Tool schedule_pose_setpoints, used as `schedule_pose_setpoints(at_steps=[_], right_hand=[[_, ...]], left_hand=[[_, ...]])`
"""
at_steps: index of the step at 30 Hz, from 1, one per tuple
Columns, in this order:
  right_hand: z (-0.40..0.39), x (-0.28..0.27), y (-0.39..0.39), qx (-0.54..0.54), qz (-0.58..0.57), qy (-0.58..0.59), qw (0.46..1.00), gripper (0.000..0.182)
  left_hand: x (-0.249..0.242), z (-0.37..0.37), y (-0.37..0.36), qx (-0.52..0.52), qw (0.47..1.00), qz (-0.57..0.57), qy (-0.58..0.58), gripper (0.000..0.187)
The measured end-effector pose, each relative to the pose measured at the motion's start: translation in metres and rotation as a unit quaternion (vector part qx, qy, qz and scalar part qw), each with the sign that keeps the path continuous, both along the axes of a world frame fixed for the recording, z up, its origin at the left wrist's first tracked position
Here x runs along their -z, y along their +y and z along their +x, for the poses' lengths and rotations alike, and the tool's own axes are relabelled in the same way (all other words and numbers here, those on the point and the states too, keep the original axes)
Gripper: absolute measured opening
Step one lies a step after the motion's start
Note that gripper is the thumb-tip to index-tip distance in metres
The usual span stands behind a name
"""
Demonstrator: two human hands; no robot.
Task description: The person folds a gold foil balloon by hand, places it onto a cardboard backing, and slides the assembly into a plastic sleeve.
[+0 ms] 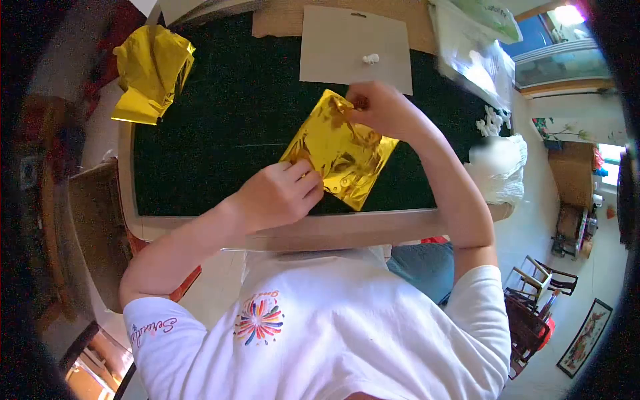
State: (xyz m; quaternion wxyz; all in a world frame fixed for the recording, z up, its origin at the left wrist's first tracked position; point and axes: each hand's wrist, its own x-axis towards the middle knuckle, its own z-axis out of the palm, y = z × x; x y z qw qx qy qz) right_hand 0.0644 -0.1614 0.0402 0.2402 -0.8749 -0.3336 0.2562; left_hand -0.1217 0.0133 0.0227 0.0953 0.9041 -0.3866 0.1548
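Note:
A shiny gold foil packet lies tilted on the dark green tabletop, near the table's front edge. My left hand grips its lower left side with fingers bent over the foil. At the packet's upper right edge, my right hand pinches the foil, with the fingertips partly hidden. Behind the packet sits a pale grey card, and a small white object rests on that card.
More crumpled gold foil is at the table's far left corner. Clear plastic bags lie at the back right. Small white pieces and a white plastic bundle are along the right edge. An open cardboard box stands left of the table.

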Motion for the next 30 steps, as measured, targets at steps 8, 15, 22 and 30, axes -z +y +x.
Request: schedule_pose_setpoints(at_steps=[8,15,22,30], right_hand=[[-0.011,-0.023,0.072,-0.306,-0.105,-0.216,0.921,0.014],[-0.042,-0.043,0.100,-0.446,-0.143,-0.265,0.843,0.018],[-0.044,-0.033,0.075,-0.456,-0.042,-0.298,0.838,0.018],[-0.073,0.003,-0.028,-0.114,0.174,-0.227,0.952,0.036]], left_hand=[[-0.010,0.005,-0.041,0.018,0.993,-0.108,0.046,0.030],[-0.013,-0.010,0.022,-0.075,0.995,-0.048,-0.037,0.029],[0.009,-0.005,0.007,-0.018,1.000,0.011,-0.014,0.028],[0.015,0.005,-0.019,-0.048,0.990,-0.133,0.007,0.025]])
